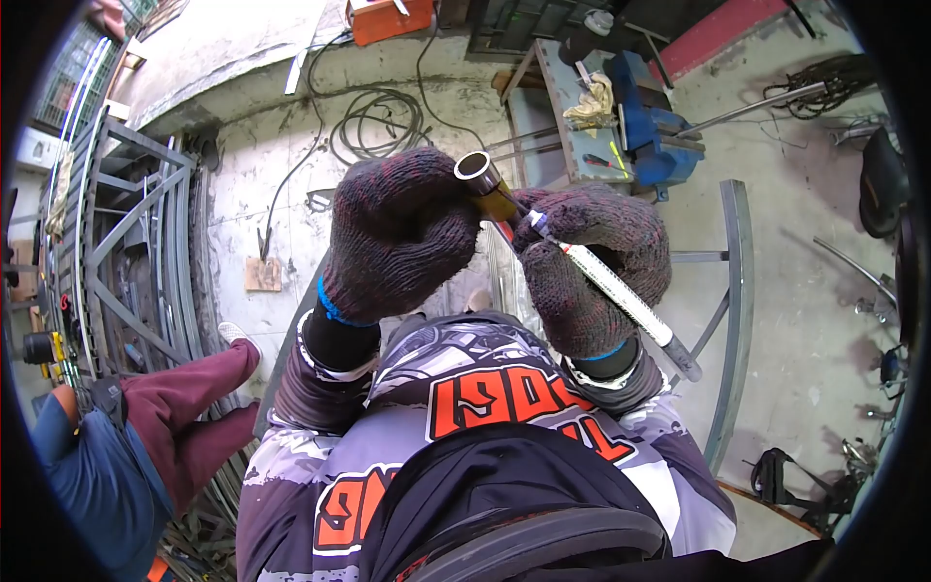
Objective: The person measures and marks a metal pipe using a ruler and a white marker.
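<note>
Both my hands wear dark knitted work gloves with blue cuffs and are raised in front of my chest. My left hand [396, 238] is closed on a short metal pipe piece [495, 200], whose round open end tilts up towards me. A white marker pen [613, 289] with a grey end sits in my right hand [606, 257], its fingers curled round the barrel. The marker's tip end points at the side of the pipe, close to it; whether it touches is hard to tell. Part of the pipe is hidden behind the gloves.
A blue bench vise [645, 126] is mounted on a metal stand [553, 116] ahead right. Coiled cable [373, 126] lies on the concrete floor. A curved steel bar [734, 310] is at right. Metal frames [145, 223] and a person in maroon trousers [184, 407] are at left.
</note>
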A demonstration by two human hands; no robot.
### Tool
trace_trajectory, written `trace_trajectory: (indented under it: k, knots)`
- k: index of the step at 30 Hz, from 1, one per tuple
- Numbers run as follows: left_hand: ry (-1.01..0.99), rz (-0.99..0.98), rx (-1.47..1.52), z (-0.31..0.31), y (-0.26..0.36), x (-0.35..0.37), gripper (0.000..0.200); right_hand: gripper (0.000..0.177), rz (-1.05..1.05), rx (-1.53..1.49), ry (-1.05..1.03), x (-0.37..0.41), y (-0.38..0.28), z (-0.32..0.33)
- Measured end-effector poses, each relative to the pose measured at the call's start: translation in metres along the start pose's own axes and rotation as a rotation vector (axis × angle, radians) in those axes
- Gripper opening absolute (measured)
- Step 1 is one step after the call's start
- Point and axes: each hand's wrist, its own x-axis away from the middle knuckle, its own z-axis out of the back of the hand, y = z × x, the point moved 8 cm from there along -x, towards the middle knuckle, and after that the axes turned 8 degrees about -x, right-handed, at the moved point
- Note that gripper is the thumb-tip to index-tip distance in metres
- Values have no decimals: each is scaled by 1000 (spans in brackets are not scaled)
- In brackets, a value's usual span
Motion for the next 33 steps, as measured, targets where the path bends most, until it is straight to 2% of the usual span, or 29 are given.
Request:
trace_trajectory:
  k: [1, 3, 4, 6, 7, 9, 13, 15, 16, 19, 21, 25, 27, 28, 30, 33]
  knots:
    - [-1, 0, 0, -1, 1, 0, 13, 34, -1, 0, 1, 4, -1, -1]
    - [6, -1, -4, -1, 3, -1, 13, 34, -211, -98, 47, 12, 17, 0]
    - [5, -2, -4, 0, 4, -1, 13, 34, -211, -98, 47, 6, 17, 1]
    - [-21, -19, -112, 0, 6, -2, 14, 35, 134, -90, -16, -18, -15, 1]
    - [-22, -20, -112, 0, 6, -3, 14, 35, 135, -89, -15, -19, -22, 2]
    - [-7, -11, -60, -1, 4, -3, 14, 35, 33, 168, -56, -18, -27, -2]
    - [-16, -25, -60, -1, 3, -3, 15, 32, -32, 46, 24, -18, -18, 4]
    - [1, -27, -64, -1, 3, -4, 15, 30, 147, -3, 31, -20, -21, 8]
    - [-1, -27, -64, 0, 3, -4, 15, 30, 147, -3, 32, -20, -22, 8]
    - [-14, 0, -35, -1, 2, -5, 15, 27, 148, 68, 81, -21, -27, 10]
    - [14, -69, -40, 0, 5, -6, 16, 26, 41, 82, 60, -22, -22, 9]
    - [-30, -74, -95, 0, 3, -6, 16, 24, 64, 175, -4, -24, -26, 5]
    - [-11, 106, -41, 0, -5, -3, 16, 23, -63, 87, 38, -23, -17, 7]
    - [-19, 100, -54, 0, -5, -1, 16, 23, -60, 76, 50, -23, -18, 8]
    - [63, 235, 252, 7, -28, 9, 18, 24, -206, -232, 1, -21, -6, 13]
    - [9, 154, 783, 9, -27, 3, 32, 33, -385, -740, -110, -21, 0, -6]
